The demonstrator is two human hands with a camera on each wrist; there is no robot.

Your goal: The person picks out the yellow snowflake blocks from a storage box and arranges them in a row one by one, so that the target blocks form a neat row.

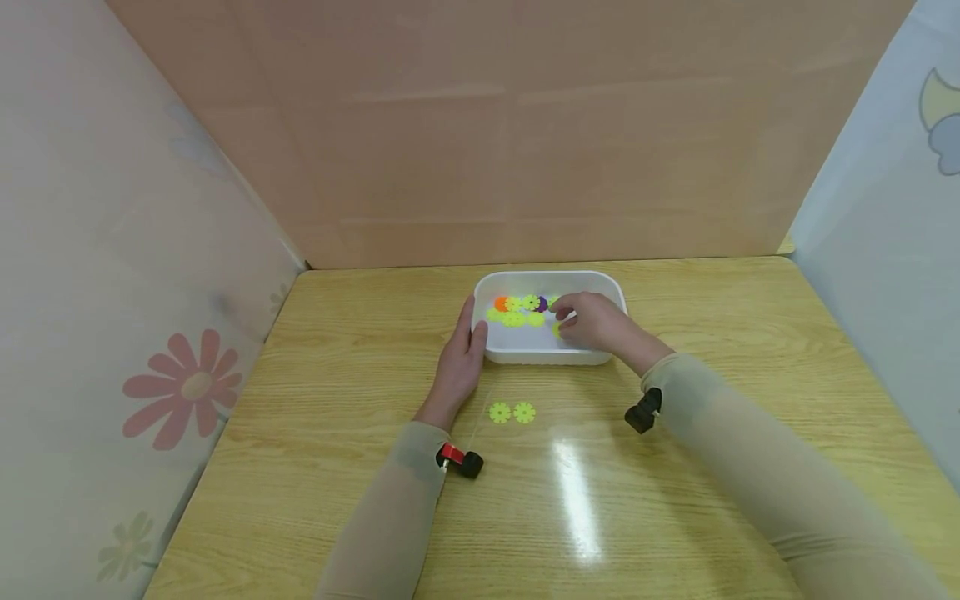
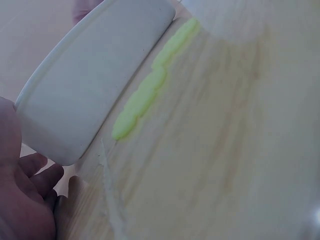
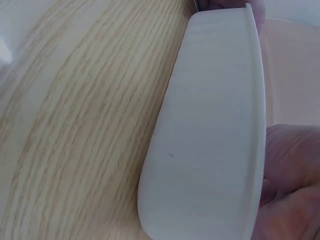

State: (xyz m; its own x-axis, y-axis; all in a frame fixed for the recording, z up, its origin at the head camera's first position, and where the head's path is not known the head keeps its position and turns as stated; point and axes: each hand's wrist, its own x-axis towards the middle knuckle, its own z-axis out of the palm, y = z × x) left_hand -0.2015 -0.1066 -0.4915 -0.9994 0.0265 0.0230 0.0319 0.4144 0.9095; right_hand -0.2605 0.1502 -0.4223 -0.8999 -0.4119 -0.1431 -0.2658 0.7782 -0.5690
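Observation:
A white plastic tray [image 1: 551, 357] holds several flat, notched plastic discs, mostly yellow [image 1: 513, 319], with an orange disc [image 1: 501, 304] and a purple disc [image 1: 542, 305]. My left hand [image 1: 459, 360] grips the tray's left end, thumb near the front corner; its curled fingers [image 2: 47, 180] show by the tray's corner in the left wrist view. Over the right part of the tray, my right hand [image 1: 592, 321] reaches in with bent fingers beside a yellow disc [image 1: 557, 330]. Whether it pinches that disc is unclear; the tray wall hides its fingertips in the right wrist view.
Two yellow notched discs [image 1: 512, 412] lie side by side on the wooden table [image 1: 360, 375], in front of the tray. A tan panel [image 1: 525, 133] stands behind, and pale printed sheets [image 1: 67, 250] flank the table. A thin pale strand [image 2: 112, 195] shows near my left wrist.

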